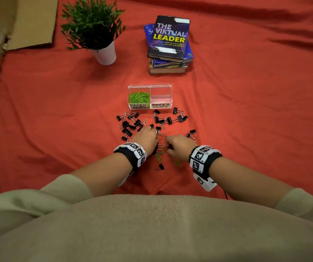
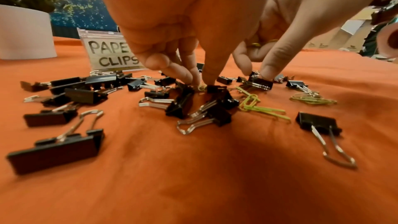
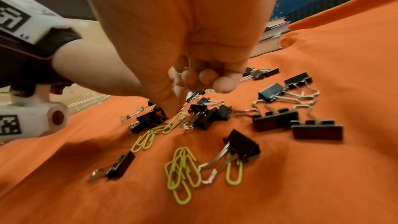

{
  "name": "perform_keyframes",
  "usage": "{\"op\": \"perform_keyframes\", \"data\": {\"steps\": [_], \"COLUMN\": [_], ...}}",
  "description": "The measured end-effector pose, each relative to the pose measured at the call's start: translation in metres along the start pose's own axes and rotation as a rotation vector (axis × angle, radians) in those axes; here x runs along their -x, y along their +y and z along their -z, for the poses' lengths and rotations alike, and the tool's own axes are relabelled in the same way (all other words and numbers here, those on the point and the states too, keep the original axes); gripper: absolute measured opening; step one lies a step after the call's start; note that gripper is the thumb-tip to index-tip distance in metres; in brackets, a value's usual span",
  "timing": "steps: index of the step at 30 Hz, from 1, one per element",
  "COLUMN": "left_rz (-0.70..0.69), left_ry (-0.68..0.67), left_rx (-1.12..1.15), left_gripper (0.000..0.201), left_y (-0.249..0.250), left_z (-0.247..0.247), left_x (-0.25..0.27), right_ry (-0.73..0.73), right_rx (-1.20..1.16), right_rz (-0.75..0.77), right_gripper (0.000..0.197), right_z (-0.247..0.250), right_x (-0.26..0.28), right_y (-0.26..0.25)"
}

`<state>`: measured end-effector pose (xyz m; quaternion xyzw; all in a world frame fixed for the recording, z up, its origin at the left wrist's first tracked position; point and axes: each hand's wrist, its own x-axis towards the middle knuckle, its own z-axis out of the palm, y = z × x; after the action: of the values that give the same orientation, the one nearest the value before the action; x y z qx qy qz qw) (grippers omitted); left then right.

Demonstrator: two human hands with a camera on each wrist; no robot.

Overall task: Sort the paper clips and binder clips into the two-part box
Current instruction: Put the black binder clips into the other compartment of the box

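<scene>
My left hand [image 1: 145, 138] and right hand [image 1: 178, 146] pinch paper clips [image 3: 183, 168]; the box [image 1: 149, 96] lies straight ahead, its paper-clip half nearer my left.

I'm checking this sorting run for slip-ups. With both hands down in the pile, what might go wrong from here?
1. Green paper clips lie tangled, one under a binder clip; lifting either may drag the other into the wrong half of the box.
2. The right hand already holds paper clips in its curled fingers while pinching for more; some may drop.
3. The left hand picks among crowded binder clips and may scatter them.
</scene>
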<state>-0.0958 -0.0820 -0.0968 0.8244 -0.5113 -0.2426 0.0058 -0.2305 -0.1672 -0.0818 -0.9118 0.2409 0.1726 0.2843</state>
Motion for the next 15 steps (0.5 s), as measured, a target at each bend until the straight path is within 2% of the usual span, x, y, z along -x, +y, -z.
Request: {"op": "perform_keyframes", "data": {"steps": [5,11,15], "left_rz": [0.008,0.064,-0.020], "left_ry": [-0.022,0.073,-0.038], "left_rx": [0.061,0.356,0.431], "left_gripper": [0.021,0.003,0.010], "left_y": [-0.002,-0.003,-0.004], "left_z": [0.001,0.010,0.015], "left_x": [0.000,0.006,0.019], "right_ry": [-0.022,-0.063,-0.042], "right_rx": [0.153,0.200,0.137], "right_rz": [0.038,0.050,0.073], "right_gripper": [0.029,0.021,0.027], "right_z": [-0.007,-0.012,-0.009], "right_x": [-0.003,-0.002,0.001], "right_y": [-0.010,-0.006,-0.006]}}
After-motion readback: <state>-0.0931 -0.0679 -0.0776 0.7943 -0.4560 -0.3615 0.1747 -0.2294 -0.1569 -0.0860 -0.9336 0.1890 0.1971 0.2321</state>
